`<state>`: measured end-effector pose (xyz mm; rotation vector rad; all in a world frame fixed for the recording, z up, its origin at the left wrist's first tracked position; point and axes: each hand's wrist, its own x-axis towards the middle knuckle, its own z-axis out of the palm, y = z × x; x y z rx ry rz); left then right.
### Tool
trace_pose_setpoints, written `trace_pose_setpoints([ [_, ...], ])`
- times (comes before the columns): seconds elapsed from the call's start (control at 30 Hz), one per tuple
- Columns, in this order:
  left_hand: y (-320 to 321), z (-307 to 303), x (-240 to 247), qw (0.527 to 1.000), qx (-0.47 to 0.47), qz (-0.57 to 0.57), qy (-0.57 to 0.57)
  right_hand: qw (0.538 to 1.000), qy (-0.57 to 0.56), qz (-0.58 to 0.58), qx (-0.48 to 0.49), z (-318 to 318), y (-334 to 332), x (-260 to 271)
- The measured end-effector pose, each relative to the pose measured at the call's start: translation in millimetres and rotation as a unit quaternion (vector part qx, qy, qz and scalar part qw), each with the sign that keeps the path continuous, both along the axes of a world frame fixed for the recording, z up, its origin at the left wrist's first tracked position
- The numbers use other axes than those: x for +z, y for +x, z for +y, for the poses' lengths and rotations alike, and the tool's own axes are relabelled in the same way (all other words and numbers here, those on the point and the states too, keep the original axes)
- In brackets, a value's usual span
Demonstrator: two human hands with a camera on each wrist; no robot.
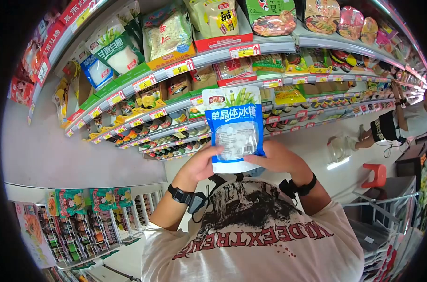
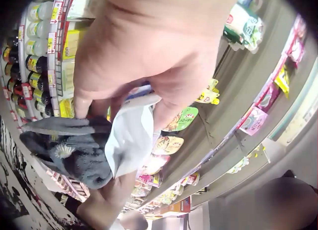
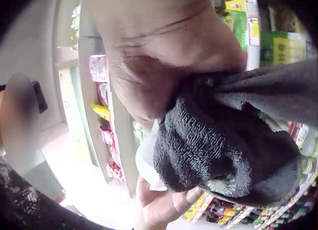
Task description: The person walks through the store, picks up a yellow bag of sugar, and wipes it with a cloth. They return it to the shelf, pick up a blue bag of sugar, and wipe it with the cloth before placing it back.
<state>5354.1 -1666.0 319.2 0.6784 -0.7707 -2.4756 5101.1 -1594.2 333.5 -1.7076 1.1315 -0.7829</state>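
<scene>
A blue and white bag with a clear window of white lumps stands upright in front of the chest. My left hand pinches its lower left edge, thumb on the front. At the lower right edge my right hand grips it, thumb also across the front. The left wrist view shows the bag's white bottom beside a dark grey cloth. Seen from the right wrist, the cloth hangs against the right hand; how its fingers hold it is hidden.
Shelves of bagged and bottled goods curve ahead and to the left. A red stool and a metal cart stand at the right. Another person is farther along the aisle. Hanging packets fill a rack at the lower left.
</scene>
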Motion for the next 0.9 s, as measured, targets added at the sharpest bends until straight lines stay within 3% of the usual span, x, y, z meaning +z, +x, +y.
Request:
trace_pose_setpoints([
  [0.07,-6,-6,5,0.999,-0.007,0.001,0.035,0.995,-0.081,0.055,0.002,1,-2,8],
  [0.17,-22,-6,10,0.998,0.038,0.000,0.041,0.972,-0.066,0.225,0.007,0,-5,31],
  [0.27,-27,-12,2,0.999,0.030,0.025,0.013,0.973,-0.081,0.217,-0.013,-2,-7,23],
  [0.37,-26,-13,-3,0.998,0.050,0.026,-0.016,0.990,-0.070,0.120,-0.009,-8,-12,-2],
  [0.5,-10,-20,0,0.989,0.141,-0.017,-0.037,0.997,0.059,-0.014,-0.050,-9,-14,3],
  [0.6,18,-27,-7,0.976,0.194,0.073,0.059,0.991,0.055,-0.069,-0.105,-13,-23,-17],
  [0.67,41,-28,-12,0.968,0.175,0.169,0.069,0.982,0.033,-0.077,-0.168,-11,-24,-23],
  [0.73,58,-37,-7,0.978,0.163,0.130,0.030,0.969,0.084,-0.095,-0.211,-18,-23,-19],
  [0.8,66,-41,6,0.977,0.211,-0.032,-0.022,0.949,0.124,-0.126,-0.262,-27,-19,-20],
  [0.9,78,-49,3,0.976,0.202,-0.071,-0.039,0.952,0.089,-0.099,-0.277,-42,-3,-8],
])
